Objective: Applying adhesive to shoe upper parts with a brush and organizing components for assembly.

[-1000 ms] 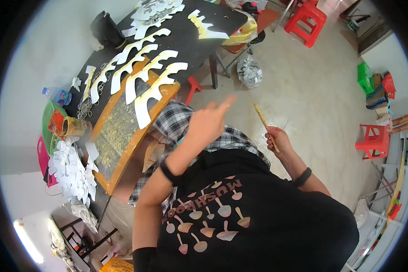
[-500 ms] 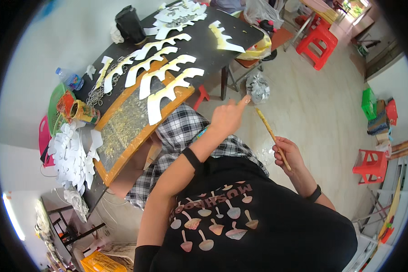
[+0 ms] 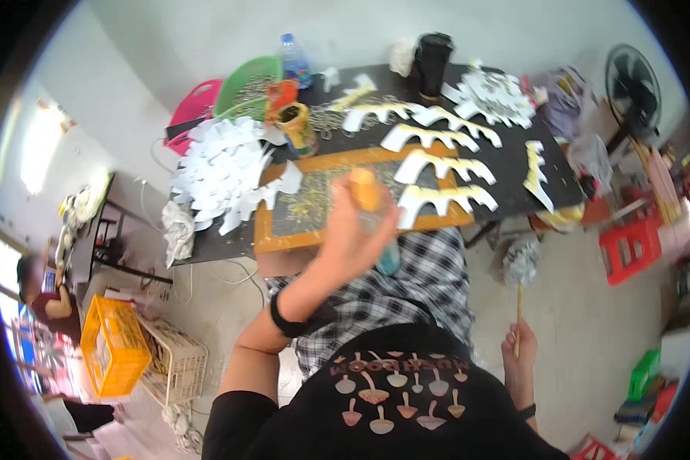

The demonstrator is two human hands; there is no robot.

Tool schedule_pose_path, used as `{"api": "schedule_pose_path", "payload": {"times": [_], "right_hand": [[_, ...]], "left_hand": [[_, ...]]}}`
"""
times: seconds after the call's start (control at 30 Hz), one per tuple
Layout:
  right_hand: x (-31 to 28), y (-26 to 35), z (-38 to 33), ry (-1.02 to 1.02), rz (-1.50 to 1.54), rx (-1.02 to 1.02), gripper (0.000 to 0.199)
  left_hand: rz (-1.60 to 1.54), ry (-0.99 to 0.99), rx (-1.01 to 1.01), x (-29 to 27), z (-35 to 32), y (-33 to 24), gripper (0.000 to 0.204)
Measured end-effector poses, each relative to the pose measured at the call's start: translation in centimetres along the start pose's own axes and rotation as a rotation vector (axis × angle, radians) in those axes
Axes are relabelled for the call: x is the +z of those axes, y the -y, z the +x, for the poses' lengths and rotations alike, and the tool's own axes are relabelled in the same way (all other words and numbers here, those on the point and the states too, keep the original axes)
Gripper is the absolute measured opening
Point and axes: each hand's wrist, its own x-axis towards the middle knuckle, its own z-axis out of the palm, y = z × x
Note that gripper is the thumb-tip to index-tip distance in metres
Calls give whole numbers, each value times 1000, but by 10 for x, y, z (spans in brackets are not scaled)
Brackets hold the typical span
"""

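The left hand (image 3: 358, 230) had come up over the wooden tray (image 3: 337, 201) on the bench (image 3: 514, 165). A moment before it was empty and pointing. Now its fingers were wrapped around a bottle with an orange cap (image 3: 369, 205), so glue looked ready to go down. The right hand (image 3: 518, 354) stayed low beside the tray, fingers pinching a brush (image 3: 519, 272).

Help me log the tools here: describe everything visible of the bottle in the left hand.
The bottle has an orange cap end and a teal body that looks like plastic. It is blurred. The left hand wraps its middle, hiding most of it, and holds it raised, tilted, cap away from the person, over the orange-framed tray at the table's near edge.
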Motion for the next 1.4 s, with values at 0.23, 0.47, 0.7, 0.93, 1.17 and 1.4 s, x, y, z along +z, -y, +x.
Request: {"api": "schedule_pose_path", "payload": {"times": [0.23,0.47,0.7,0.93,1.17,1.4], "right_hand": [[3,-2,34,-160,-15,12,12],[12,-2,63,-118,3,42,14],[22,18,43,-262,-10,-28,15],[23,8,45,-47,-199,-135,13],[29,17,65,-71,-119,56,16],[62,30,36,-124,-387,-243,18]], "left_hand": [[721,-528,292,-166,113,50,38],[520,-704,283,-237,239,170,40],[323,-783,170,-259,269,263,39],[-58,-826,16,-240,271,309,39],[495,-704,-204,-213,261,307,59],[602,-964,-392,-230,227,288,68]]}}
